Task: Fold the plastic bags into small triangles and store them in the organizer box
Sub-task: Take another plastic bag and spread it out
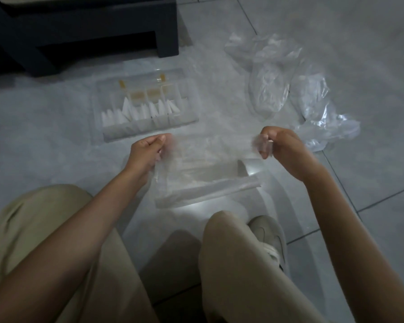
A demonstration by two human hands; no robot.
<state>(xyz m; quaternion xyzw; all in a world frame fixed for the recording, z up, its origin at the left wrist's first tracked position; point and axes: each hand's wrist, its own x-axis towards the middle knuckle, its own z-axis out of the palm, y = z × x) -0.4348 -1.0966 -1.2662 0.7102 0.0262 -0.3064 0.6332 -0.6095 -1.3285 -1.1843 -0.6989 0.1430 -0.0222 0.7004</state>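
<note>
The person sits on the tiled floor (359, 43) with both hands raised in front of the knees and a clear plastic bag (203, 180) stretched between them. The left hand (147, 150) has its fingers curled round one upper edge of the bag. The right hand (280, 145) pinches the opposite upper corner, with a bit of film bunched at the fingertips. The bag hangs down from both hands as a wide, slack sheet. Its lower edge is close to the floor, though through the blur I cannot tell whether it touches.

Just beyond the left hand, the clear organizer box (138, 132) lies open on the floor. A row of white folded triangles (135, 110) stands in its compartments, with yellowish clasps on the far side. To the right, beyond the right hand, is a loose heap of crumpled clear bags (273, 85), well apart from the box. A dark piece of furniture (79, 31) stands behind the box. Beige trousers (243, 264) and a pale shoe (268, 236) show nearest to the camera.
</note>
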